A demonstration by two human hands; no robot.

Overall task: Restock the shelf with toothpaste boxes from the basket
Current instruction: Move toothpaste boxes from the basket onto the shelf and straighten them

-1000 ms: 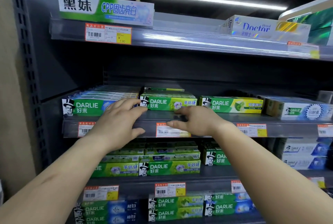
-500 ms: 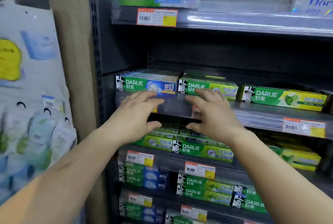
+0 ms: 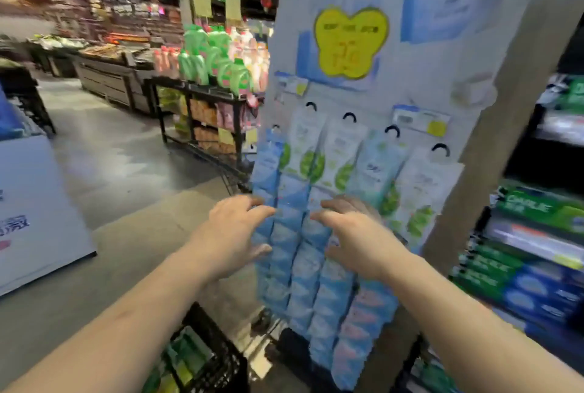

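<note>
Toothpaste boxes (image 3: 186, 358) lie in the black basket (image 3: 218, 348), below and left of my empty, loosely spread left hand (image 3: 234, 231); my right hand (image 3: 357, 234), likewise empty, hangs farther off.

Supermarket: stocked shelf (image 3: 537, 234) with price tags, hanging sachets (image 3: 316, 234), detergent bottles (image 3: 218, 60), aisle floor (image 3: 120, 155).

Store aisle and shelf-end display

Blue and green-white hanging sachets (image 3: 319, 234) are hung below a yellow butterfly-shaped sign (image 3: 350, 41); green and pink bottles (image 3: 218, 57) are stacked on a black metal rack (image 3: 202, 114).
</note>
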